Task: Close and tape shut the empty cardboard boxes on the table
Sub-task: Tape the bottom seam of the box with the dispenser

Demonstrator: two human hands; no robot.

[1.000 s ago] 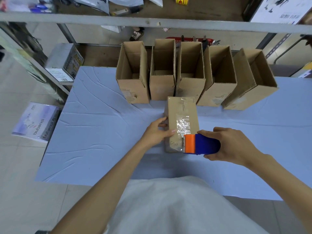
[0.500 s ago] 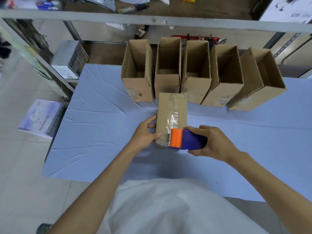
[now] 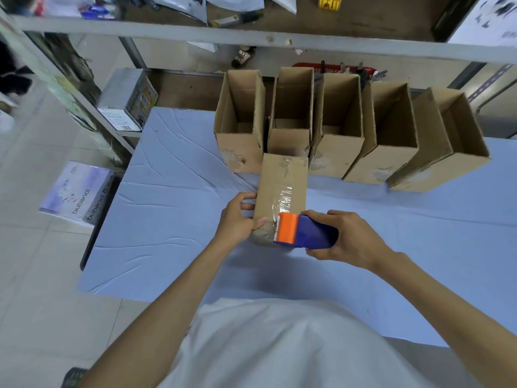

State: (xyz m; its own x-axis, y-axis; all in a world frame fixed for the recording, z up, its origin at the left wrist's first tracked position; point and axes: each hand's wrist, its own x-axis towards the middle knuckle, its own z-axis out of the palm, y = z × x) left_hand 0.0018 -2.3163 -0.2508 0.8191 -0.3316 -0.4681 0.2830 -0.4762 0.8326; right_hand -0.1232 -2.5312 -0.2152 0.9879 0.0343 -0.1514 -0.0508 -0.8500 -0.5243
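A closed cardboard box (image 3: 279, 177) lies flat on the blue table (image 3: 173, 219), with clear tape running along its top toward me. My left hand (image 3: 237, 219) grips the box's near left edge, thumb on top by the tape. My right hand (image 3: 347, 236) holds a blue and orange tape dispenser (image 3: 305, 232) against the box's near end, its toothed orange edge on the tape. Behind stand several open empty boxes in a row, from the leftmost (image 3: 240, 121) to the tilted rightmost (image 3: 444, 141).
A grey shelf rail (image 3: 251, 40) crosses above the far table edge, with clutter on the shelf. A printed carton (image 3: 128, 99) sits on a lower shelf at left. A white package (image 3: 75, 191) lies on the floor left of the table.
The dispenser has stayed at the box's near end. My left thumb has shifted onto the tape by the dispenser. The view has shifted slightly.
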